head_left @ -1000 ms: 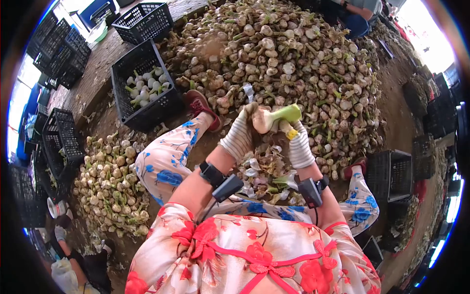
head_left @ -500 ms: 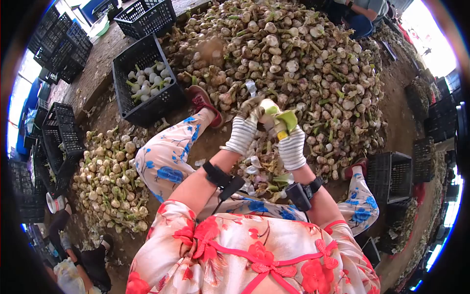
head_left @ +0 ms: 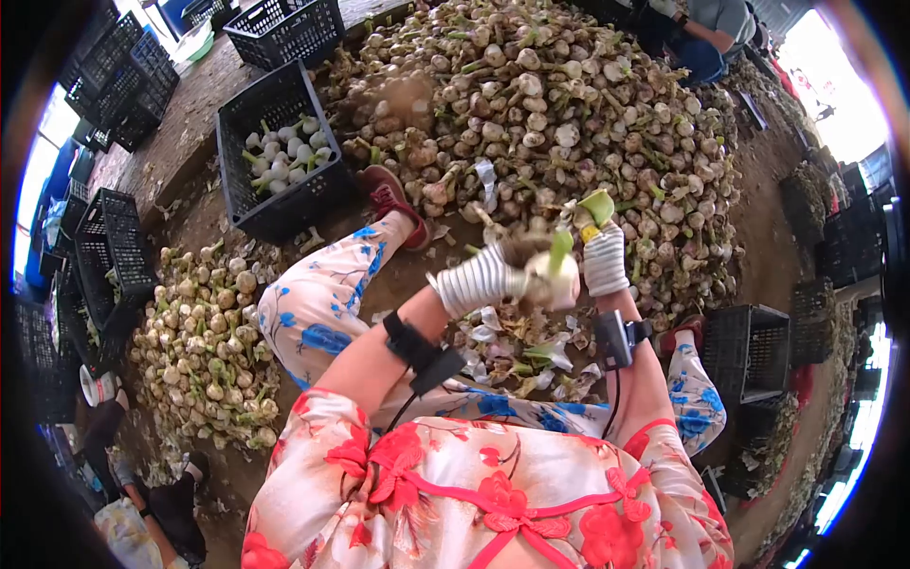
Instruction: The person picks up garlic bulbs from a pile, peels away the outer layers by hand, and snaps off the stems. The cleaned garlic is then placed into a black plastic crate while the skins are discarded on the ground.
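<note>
Garlic bulb, blurred and with a short green stem, sits above the person's lap in the left hand, whose gloved grip is clamped around it. Just beside it, the right hand, also in a striped glove, has its grip closed on a green stalk piece held a little higher. Loose peelings lie between the knees, the big garlic pile spreads beyond, and a black crate of white bulbs stands to the left.
</note>
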{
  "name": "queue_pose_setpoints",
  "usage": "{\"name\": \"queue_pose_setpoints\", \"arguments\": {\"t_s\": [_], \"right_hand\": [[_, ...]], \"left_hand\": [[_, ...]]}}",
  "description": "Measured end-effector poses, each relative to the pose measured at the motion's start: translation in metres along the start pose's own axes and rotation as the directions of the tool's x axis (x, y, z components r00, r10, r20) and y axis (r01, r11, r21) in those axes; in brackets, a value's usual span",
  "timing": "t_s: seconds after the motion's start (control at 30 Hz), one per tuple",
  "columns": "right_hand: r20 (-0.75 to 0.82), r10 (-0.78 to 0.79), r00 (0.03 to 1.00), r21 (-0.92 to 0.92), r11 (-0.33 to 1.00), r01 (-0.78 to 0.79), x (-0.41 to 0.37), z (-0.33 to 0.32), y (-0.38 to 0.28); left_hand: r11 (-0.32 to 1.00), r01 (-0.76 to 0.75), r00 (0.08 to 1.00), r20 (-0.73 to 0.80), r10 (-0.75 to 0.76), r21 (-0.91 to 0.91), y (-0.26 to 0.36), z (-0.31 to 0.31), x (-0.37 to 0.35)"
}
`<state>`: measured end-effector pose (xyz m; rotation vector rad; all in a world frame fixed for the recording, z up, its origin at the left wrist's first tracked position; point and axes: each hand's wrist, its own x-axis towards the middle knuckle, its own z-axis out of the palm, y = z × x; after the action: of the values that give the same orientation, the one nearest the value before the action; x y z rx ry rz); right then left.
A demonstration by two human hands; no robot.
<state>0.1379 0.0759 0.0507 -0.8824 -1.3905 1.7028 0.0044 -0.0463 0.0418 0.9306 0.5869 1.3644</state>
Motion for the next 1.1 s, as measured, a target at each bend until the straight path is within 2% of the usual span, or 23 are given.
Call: {"name": "queue_pose_setpoints", "arguments": {"t_s": [0.03, 0.07, 0.13, 0.2, 0.27, 0.3, 0.33, 0.4, 0.43, 0.5, 0.53, 0.6, 0.67, 0.73, 0.8, 0.83, 0.87, 0.9, 0.93, 0.97, 1.0, 1.07, 1.1], "right_hand": [[0.018, 0.029, 0.999, -0.031, 0.999, -0.029, 0.002, -0.003, 0.002], [0.033, 0.070, 0.997, -0.060, 0.996, -0.068, -0.001, -0.005, 0.007], [0.122, 0.160, 0.979, 0.183, 0.966, -0.181, -0.015, 0.003, -0.012], [0.331, 0.168, 0.929, 0.220, 0.943, -0.249, -0.016, 0.001, -0.016], [0.259, 0.097, 0.961, 0.251, 0.954, -0.163, -0.031, 0.021, -0.012], [0.299, 0.158, 0.941, 0.241, 0.941, -0.235, -0.030, 0.029, 0.000], [0.068, -0.051, 0.996, -0.139, 0.988, 0.060, -0.035, 0.040, 0.013], [0.122, -0.144, 0.982, -0.574, 0.797, 0.188, -0.029, 0.037, 0.013], [0.125, -0.138, 0.983, -0.574, 0.798, 0.185, -0.029, 0.032, 0.023], [0.089, -0.182, 0.979, -0.293, 0.935, 0.200, -0.032, 0.040, 0.023], [0.119, -0.158, 0.980, -0.327, 0.926, 0.189, -0.037, 0.035, 0.014], [0.102, -0.026, 0.994, 0.018, 1.000, 0.024, -0.024, 0.016, 0.024], [0.101, -0.124, 0.987, 0.139, 0.984, 0.110, -0.013, 0.005, 0.026], [0.168, -0.087, 0.982, -0.262, 0.956, 0.130, -0.016, 0.004, 0.019], [0.161, 0.095, 0.982, 0.242, 0.961, -0.133, -0.029, 0.016, 0.006], [0.224, 0.043, 0.974, 0.297, 0.948, -0.111, -0.032, 0.019, 0.007], [0.322, 0.076, 0.944, 0.183, 0.973, -0.141, -0.021, 0.009, 0.029], [0.320, 0.040, 0.947, 0.046, 0.997, -0.058, -0.030, 0.020, 0.026], [0.325, 0.002, 0.946, -0.092, 0.995, 0.029, -0.041, 0.033, 0.023], [0.280, 0.077, 0.957, -0.190, 0.982, -0.024, -0.047, 0.044, 0.008], [0.279, 0.080, 0.957, -0.185, 0.982, -0.028, -0.045, 0.044, 0.009], [0.130, 0.002, 0.992, 0.194, 0.981, -0.028, -0.030, 0.035, 0.013], [0.084, 0.024, 0.996, 0.091, 0.995, -0.032, -0.013, 0.013, 0.033]], "left_hand": [[0.999, 0.041, 0.999, -0.015, -0.042, -0.030, -0.007, -0.002, -0.001], [0.995, 0.090, 0.964, -0.255, -0.076, 0.046, 0.008, 0.004, -0.004], [0.993, -0.029, 0.961, -0.275, -0.003, -0.113, -0.007, -0.026, 0.001], [0.994, -0.055, 0.939, -0.342, 0.021, -0.090, 0.003, -0.031, -0.001], [0.991, -0.083, 0.926, -0.376, 0.040, -0.100, -0.001, -0.031, 0.000], [0.992, -0.078, 0.928, -0.370, 0.036, -0.100, -0.005, -0.029, 0.000], [0.982, -0.090, 0.910, -0.415, 0.014, -0.163, -0.008, -0.025, 0.001], [0.968, -0.103, 0.888, -0.460, -0.014, -0.227, -0.006, -0.022, 0.000], [0.967, -0.075, 0.892, -0.450, -0.044, -0.244, -0.004, -0.023, -0.002], [0.977, -0.025, 0.903, -0.425, -0.068, -0.210, -0.003, -0.026, -0.008], [0.978, -0.030, 0.901, -0.429, -0.063, -0.206, -0.001, -0.027, -0.009], [0.987, -0.032, 0.919, -0.393, -0.034, -0.158, 0.005, -0.023, -0.012], [0.979, 0.027, 0.946, -0.311, -0.090, -0.203, 0.013, -0.020, -0.016], [0.985, 0.074, 0.963, -0.246, -0.111, -0.156, 0.015, -0.019, -0.013], [0.979, 0.112, 0.938, -0.308, -0.162, -0.173, 0.015, -0.020, -0.015], [0.986, 0.150, 0.891, -0.422, -0.168, -0.076, 0.013, -0.024, -0.014], [0.981, 0.195, 0.832, -0.532, -0.155, 0.020, 0.010, -0.030, -0.012], [0.990, 0.007, 0.828, -0.556, 0.075, 0.144, -0.001, -0.034, -0.002], [0.991, 0.040, 0.746, -0.664, 0.056, 0.129, -0.010, -0.039, -0.004], [0.987, -0.064, 0.700, -0.698, 0.152, 0.150, -0.011, -0.037, -0.002], [0.971, -0.163, 0.642, -0.729, 0.238, 0.173, -0.012, -0.034, -0.003], [0.947, 0.078, 0.646, -0.740, 0.190, 0.312, 0.001, -0.044, -0.008], [0.985, -0.057, 0.662, -0.733, 0.160, 0.163, 0.010, -0.040, -0.010]]}}
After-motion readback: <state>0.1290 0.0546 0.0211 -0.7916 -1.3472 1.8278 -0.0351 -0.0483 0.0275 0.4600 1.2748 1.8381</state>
